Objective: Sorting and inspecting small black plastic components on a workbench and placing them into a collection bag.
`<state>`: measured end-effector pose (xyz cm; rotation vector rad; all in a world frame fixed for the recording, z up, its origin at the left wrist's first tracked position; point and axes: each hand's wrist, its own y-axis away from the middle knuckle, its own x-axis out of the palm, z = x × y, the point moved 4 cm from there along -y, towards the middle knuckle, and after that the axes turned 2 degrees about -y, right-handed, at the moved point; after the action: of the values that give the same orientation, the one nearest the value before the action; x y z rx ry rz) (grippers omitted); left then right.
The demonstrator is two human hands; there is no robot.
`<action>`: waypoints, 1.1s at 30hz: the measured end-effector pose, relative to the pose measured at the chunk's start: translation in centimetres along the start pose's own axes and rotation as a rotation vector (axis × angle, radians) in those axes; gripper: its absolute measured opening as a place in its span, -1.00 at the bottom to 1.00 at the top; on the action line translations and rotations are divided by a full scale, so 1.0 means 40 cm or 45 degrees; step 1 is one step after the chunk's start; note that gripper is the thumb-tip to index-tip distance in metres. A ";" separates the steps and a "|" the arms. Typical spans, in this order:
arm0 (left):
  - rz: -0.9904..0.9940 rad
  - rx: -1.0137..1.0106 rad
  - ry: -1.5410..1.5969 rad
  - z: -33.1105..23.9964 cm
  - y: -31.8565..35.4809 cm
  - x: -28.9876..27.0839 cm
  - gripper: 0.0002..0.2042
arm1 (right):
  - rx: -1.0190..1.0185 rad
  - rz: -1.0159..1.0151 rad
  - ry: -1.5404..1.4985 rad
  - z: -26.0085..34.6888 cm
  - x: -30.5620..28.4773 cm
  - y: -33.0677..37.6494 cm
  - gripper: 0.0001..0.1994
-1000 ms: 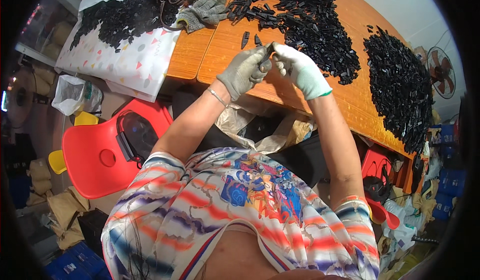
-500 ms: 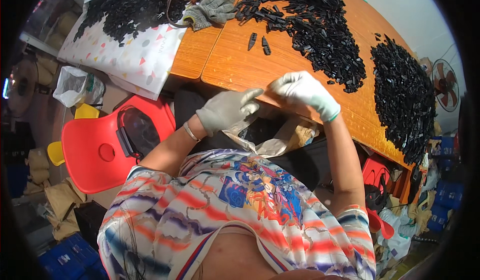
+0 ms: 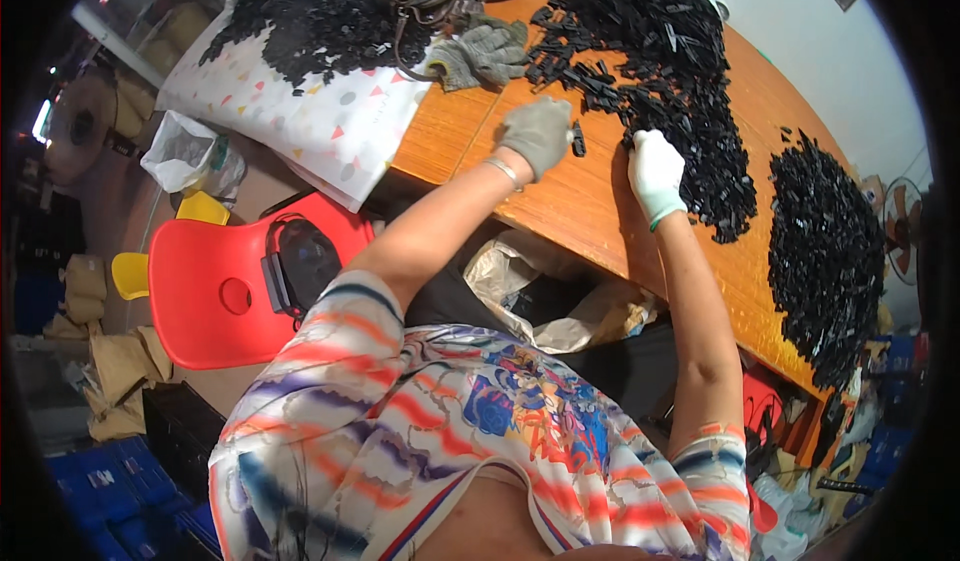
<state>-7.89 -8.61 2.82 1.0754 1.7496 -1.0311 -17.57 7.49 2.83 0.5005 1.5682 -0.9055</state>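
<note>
Gloved hands reaching into small black plastic pieces [image 3: 660, 71] on the orange surface [image 3: 590, 211].
Left hand [image 3: 538, 133] curling loosely beside one piece [image 3: 578, 141]; right hand [image 3: 655, 173] lying flat, holding nothing; pieces are likely light, stiff, best pinched mid-length.

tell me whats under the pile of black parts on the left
A white cloth with coloured triangles lies under that pile of black parts, draping over the orange table edge. Whatever is beneath the cloth is covered.

small black plastic piece [image 3: 578, 141] lying flat on the orange table, right by the gloved fingers | big heap of black parts [image 3: 660, 71] sprawling just beside it
</note>
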 end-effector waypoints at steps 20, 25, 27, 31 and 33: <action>0.098 0.380 -0.140 -0.032 0.080 -0.059 -0.87 | 0.176 0.103 -0.807 -0.043 0.020 0.048 -0.87; 0.045 0.378 -0.143 -0.014 0.095 -0.049 -0.91 | 0.200 0.132 -0.771 -0.065 -0.004 0.065 -0.83; -0.041 0.384 -0.134 -0.012 0.095 -0.050 -0.94 | 0.198 0.094 -0.698 -0.054 -0.016 0.065 -0.82; 0.019 0.450 -0.230 -0.011 0.092 -0.042 -0.97 | 0.165 0.178 -0.542 -0.004 -0.036 0.059 -0.85; 0.012 0.467 -0.232 -0.007 0.094 -0.038 -0.98 | 0.106 0.142 -0.534 0.002 -0.031 0.061 -0.87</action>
<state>-4.02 -7.62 3.50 1.1670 1.4416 -1.4349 -15.46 9.11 3.37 0.4192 1.1161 -0.9242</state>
